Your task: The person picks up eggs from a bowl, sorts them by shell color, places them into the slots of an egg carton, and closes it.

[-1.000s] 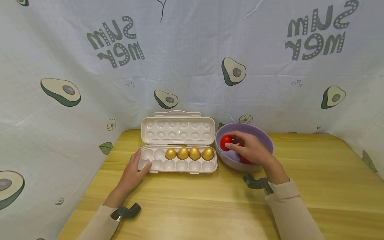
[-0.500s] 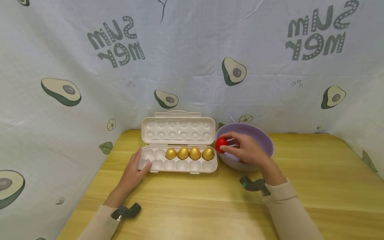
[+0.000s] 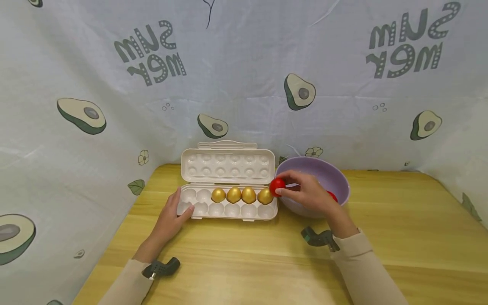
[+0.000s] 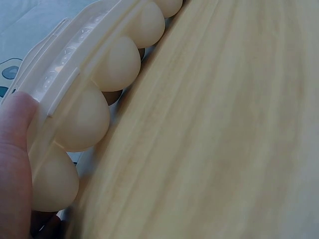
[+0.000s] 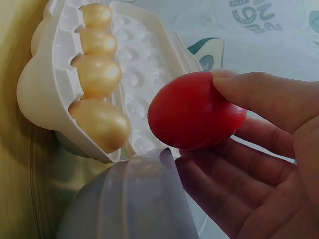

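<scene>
My right hand (image 3: 309, 194) pinches a red egg (image 5: 192, 112) between thumb and fingers. In the head view the egg overlaps the right end of an open egg carton (image 3: 228, 166), close beside a gold egg (image 3: 264, 195). Several gold eggs sit in its back row, from the right end leftward; two back cups at the left and the whole front row are bare. My left hand (image 3: 168, 218) holds the carton's left end, the thumb (image 4: 17, 122) over its rim and the fingers partly hidden. Below my right hand stands a purple bowl (image 3: 337, 180) with something red inside, mostly hidden.
Carton and bowl stand side by side on a wooden table (image 3: 244, 262). A pale curtain (image 3: 244, 63) with printed avocados hangs right behind them and along the left side. Each wrist wears a dark camera mount (image 3: 162, 267).
My right hand has carried the red egg leftward, out from over the bowl to the carton's right end. My left hand keeps its place on the carton. The head view has shifted slightly.
</scene>
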The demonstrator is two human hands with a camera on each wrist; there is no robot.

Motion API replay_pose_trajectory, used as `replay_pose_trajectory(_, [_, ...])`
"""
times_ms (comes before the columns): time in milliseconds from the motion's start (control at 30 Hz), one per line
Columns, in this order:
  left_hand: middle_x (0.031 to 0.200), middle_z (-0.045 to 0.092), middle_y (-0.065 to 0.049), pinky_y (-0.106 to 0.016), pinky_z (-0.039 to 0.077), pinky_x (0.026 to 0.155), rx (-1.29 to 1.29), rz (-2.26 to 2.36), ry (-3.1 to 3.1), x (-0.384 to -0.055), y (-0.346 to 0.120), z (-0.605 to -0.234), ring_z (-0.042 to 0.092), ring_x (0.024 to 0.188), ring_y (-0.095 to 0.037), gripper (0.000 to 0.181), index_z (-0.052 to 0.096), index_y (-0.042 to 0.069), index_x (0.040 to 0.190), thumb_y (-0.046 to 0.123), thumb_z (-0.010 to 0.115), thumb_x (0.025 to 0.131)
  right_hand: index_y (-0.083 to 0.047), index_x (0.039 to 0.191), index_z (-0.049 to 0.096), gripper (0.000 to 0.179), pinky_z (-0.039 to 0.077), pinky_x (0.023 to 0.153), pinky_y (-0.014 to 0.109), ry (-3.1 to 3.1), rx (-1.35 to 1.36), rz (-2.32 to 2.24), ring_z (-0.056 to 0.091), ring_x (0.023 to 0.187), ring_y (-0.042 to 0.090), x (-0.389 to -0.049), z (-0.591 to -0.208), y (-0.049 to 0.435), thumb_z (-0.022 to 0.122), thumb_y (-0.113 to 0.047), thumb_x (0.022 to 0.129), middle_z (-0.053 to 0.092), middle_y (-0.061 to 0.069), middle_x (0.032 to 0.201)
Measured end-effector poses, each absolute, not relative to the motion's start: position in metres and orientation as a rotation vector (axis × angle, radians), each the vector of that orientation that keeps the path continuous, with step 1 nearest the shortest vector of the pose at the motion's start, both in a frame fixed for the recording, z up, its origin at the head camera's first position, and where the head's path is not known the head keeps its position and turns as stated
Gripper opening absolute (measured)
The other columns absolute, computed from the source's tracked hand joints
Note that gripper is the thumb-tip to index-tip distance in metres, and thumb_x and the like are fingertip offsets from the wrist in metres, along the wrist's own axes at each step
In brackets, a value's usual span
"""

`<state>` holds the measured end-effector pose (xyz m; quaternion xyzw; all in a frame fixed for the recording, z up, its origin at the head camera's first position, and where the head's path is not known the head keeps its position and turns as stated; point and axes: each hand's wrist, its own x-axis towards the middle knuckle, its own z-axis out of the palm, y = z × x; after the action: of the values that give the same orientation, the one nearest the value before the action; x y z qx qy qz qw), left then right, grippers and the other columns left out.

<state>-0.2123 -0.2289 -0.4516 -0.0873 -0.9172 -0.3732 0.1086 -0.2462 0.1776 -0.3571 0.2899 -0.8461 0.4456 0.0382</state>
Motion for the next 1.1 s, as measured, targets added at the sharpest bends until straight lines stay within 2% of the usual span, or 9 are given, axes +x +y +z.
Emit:
replay_pose_trajectory(433, [0.151, 0.026, -0.027, -0.058, 0.025, 0.11, -0.243, -1.119, -2.708, -0.212, -0.227, -0.451, 0.029, 0.137, -0.045, 0.085, 0.014, -0.002, 0.153, 0.038, 0.059, 0.094, -0.014, 0.116, 0.066, 0.037, 0.05, 0.092, 0.048, -2.663, 0.829, 1.247, 0.063, 0.106, 0.024, -0.243, -0.366, 0.17, 0.075, -0.031, 0.085, 0.067, -0.001, 0.111])
replay_pose_trajectory(633, [0.151, 0.026, -0.027, -0.058, 0.025, 0.11, -0.243, -1.116, -2.707, -0.212, -0.226, -0.451, 0.03, 0.136, -0.045, 0.084, 0.014, -0.003, 0.153, 0.037, 0.059, 0.094, -0.017, 0.113, 0.068, 0.036, 0.048, 0.097, 0.045, -2.624, 0.86, 1.171, 0.061, 0.109, 0.018, -0.245, -0.375, 0.168, 0.076, -0.035, 0.083, 0.068, -0.007, 0.108])
replay_pose_trajectory(967, [0.149, 0.027, -0.028, -0.059, 0.025, 0.109, -0.247, -1.087, -2.706, -0.213, -0.227, -0.45, 0.031, 0.135, -0.047, 0.083, 0.015, -0.004, 0.152, 0.037, 0.059, 0.094, -0.02, 0.112, 0.069, 0.036, 0.047, 0.096, 0.043, -2.604, 0.916, 1.137, 0.06, 0.101, 0.012, -0.246, -0.381, 0.168, 0.079, -0.033, 0.08, 0.067, -0.011, 0.104])
replay_pose_trajectory(1100, [0.15, 0.027, -0.028, -0.059, 0.025, 0.109, -0.236, -1.083, -2.716, -0.213, -0.227, -0.449, 0.03, 0.135, -0.047, 0.083, 0.014, -0.003, 0.152, 0.037, 0.058, 0.094, -0.018, 0.112, 0.069, 0.036, 0.047, 0.096, 0.043, -2.613, 0.944, 1.143, 0.06, 0.1, 0.015, -0.247, -0.382, 0.167, 0.079, -0.031, 0.08, 0.066, -0.01, 0.104])
